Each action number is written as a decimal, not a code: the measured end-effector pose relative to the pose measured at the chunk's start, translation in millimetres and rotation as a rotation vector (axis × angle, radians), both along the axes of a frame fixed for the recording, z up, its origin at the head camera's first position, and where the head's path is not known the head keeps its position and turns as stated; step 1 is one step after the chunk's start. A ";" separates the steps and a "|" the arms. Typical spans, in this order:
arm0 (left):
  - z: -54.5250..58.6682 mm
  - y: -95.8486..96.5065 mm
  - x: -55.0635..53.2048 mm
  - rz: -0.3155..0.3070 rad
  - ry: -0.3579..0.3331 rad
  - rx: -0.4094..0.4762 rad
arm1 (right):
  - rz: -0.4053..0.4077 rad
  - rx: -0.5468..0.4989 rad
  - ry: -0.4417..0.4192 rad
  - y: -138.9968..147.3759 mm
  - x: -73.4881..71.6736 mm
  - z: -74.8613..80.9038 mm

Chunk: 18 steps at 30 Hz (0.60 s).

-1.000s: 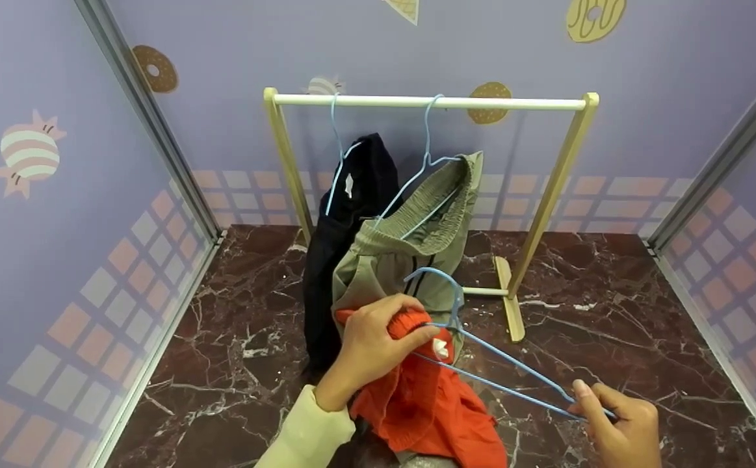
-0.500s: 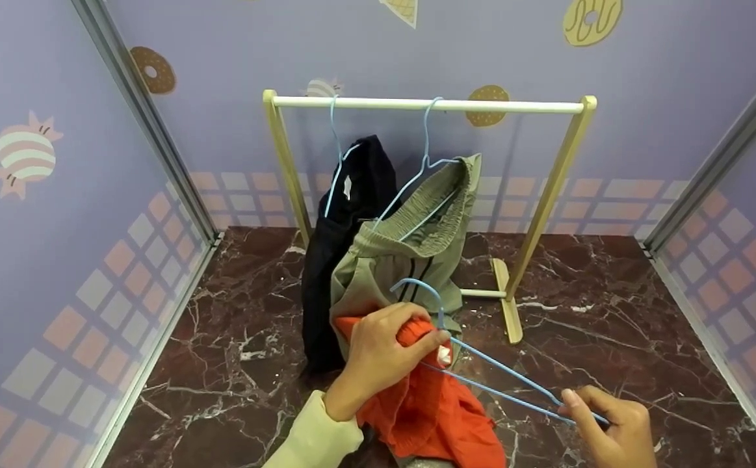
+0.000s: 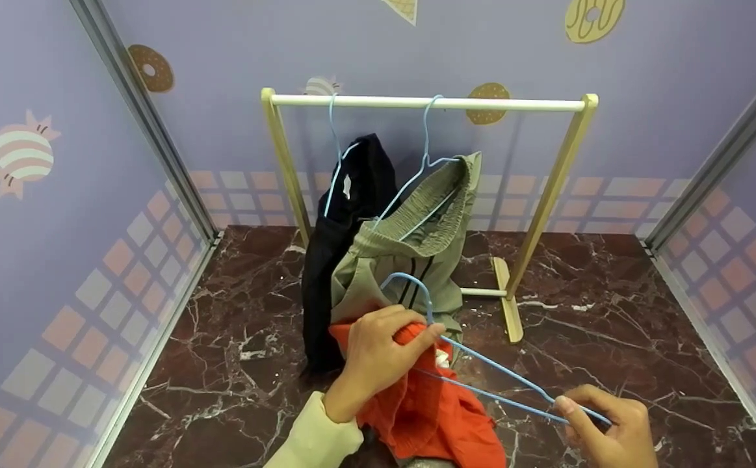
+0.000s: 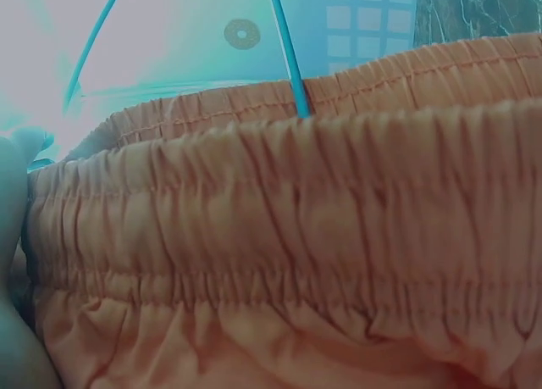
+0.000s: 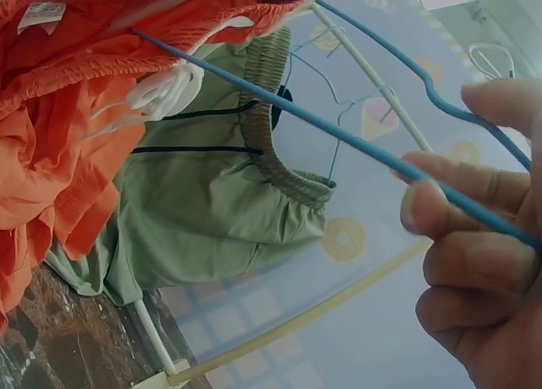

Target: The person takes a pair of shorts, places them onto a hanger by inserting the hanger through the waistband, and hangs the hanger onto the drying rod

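My left hand (image 3: 381,351) grips the gathered elastic waistband of red-orange shorts (image 3: 456,422), thumb toward the neck of a blue clothes hanger (image 3: 429,305). The hanger's left part goes inside the waistband; its hook stands up above my left thumb. At the hanger's right end, my right hand (image 3: 612,422) holds the wires between thumb and fingers. In the right wrist view, white drawstrings (image 5: 165,91) hang at the shorts' waist, with a label (image 5: 41,14) inside. The left wrist view is filled by the waistband (image 4: 254,211), with hanger wire running down behind its front edge.
Behind my hands stands a wooden rack with a white rail (image 3: 514,104). Black pants (image 3: 325,273) and olive-green pants (image 3: 446,260) hang from it on blue hangers. Lilac walls (image 3: 221,52) enclose the dark red marbled floor (image 3: 234,390).
The hanger has slid left, its hook moving left past my left thumb and its left part deeper into the waistband. My right hand has shifted slightly left with it.
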<state>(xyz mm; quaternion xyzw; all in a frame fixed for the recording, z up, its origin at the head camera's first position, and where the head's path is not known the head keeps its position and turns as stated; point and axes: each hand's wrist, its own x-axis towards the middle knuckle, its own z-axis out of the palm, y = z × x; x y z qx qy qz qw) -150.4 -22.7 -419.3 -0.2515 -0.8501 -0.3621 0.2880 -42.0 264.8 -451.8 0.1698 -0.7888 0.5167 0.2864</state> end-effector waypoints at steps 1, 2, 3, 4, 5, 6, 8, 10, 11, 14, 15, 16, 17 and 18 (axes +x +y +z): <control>0.1 -0.5 -0.3 0.003 0.000 0.008 | 0.013 -0.015 -0.001 0.4 0.0 -0.6; 0.2 -1.0 -0.4 0.002 -0.002 0.018 | 0.027 -0.028 -0.006 0.9 -0.1 -1.2; 0.1 -1.2 -0.8 0.006 -0.004 0.025 | 0.042 -0.037 -0.011 1.5 0.1 -1.6; 0.0 -1.6 -1.2 0.006 -0.004 0.034 | 0.047 -0.029 -0.029 2.0 0.4 -1.7; -0.1 -1.9 -1.7 0.009 -0.005 0.040 | 0.043 -0.028 -0.056 2.1 0.8 -1.4; -0.3 -2.2 -2.1 0.012 -0.007 0.046 | 0.039 -0.027 -0.089 2.1 1.3 -0.8; -0.8 -2.6 -3.0 0.018 -0.011 0.058 | 0.026 -0.015 -0.171 2.0 2.6 0.8; -1.1 -3.3 -3.8 0.026 -0.020 0.071 | 0.010 0.013 -0.256 1.9 4.1 2.7; -1.2 -3.5 -4.1 0.032 -0.025 0.074 | 0.006 0.009 -0.287 1.7 4.7 3.3; -1.5 -4.4 -5.4 0.040 -0.037 0.081 | 0.003 0.004 -0.347 0.4 5.4 3.9; -1.5 -4.8 -5.7 0.041 -0.037 0.086 | 0.006 -0.001 -0.354 -0.1 5.5 3.9; -1.6 -5.1 -6.1 0.043 -0.036 0.090 | 0.011 -0.010 -0.358 -0.6 5.5 3.8; -1.1 -5.4 -6.6 0.042 -0.033 0.097 | 0.027 -0.023 -0.352 -1.0 5.0 3.3; -0.6 -5.8 -7.0 0.041 -0.028 0.106 | 0.048 -0.029 -0.341 -1.3 4.4 2.9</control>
